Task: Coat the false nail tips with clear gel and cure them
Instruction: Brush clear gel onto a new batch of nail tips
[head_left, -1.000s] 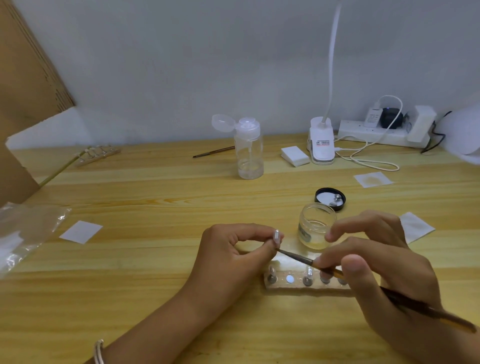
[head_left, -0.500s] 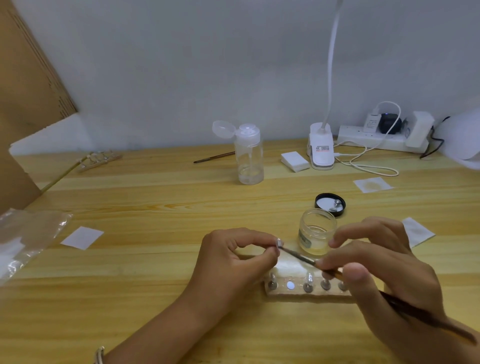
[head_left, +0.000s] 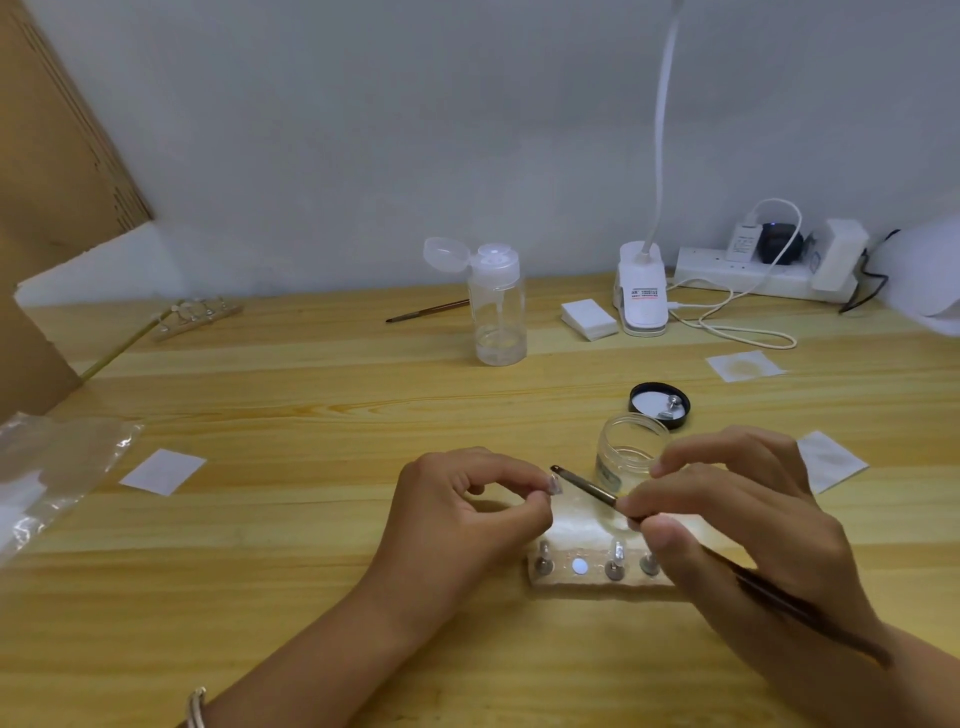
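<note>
Brush (head_left: 584, 483) higher on nail (head_left: 554, 486) — gel jar (head_left: 631, 447) open

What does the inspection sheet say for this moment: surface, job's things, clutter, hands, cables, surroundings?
Surface: wooden table, light planks.
Job's things: nail tip with the brush tip at it, contact unclear; open gel jar behind; black lid beyond it; holder block with stands below the hands; gooseneck lamp at the back.
Clutter: pump bottle with cap flipped open, spare brush, pad stack, three paper squares, plastic bag, second holder strip.
Hands: left hand pinches the nail tip; right hand grips the brush.
Cables: white cable loops near the power strip; black cable at its right end.
Surroundings: pale wall; cardboard sheet on the left.
</note>
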